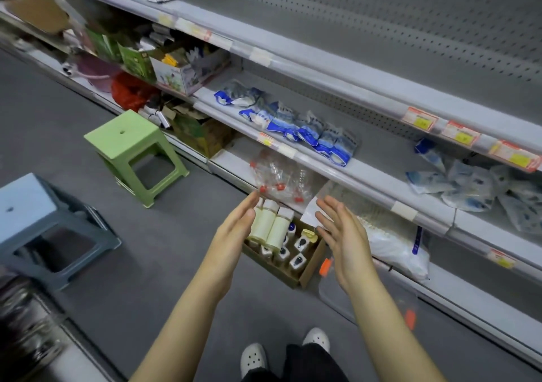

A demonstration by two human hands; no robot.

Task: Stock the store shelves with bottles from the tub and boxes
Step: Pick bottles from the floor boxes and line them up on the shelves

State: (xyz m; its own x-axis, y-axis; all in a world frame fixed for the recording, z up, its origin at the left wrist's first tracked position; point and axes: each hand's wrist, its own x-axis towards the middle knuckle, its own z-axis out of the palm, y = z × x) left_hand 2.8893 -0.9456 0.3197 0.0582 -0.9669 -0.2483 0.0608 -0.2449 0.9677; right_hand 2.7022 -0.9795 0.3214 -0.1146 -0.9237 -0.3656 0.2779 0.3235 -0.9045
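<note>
Forearms stretched forward, left hand and right hand straight-fingered, palms facing, empty, above bottle box

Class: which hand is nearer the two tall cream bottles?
Left. The left hand lies right beside the cream bottles; the right hand is farther off, to their right.

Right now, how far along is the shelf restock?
Early, it seems. Done: clear red-capped bottles lie on the bottom shelf. In hand: nothing. The left hand and right hand are open over the cardboard box. Left: the box holds cream bottles and small bottles, and the middle shelf has bare stretches.
</note>
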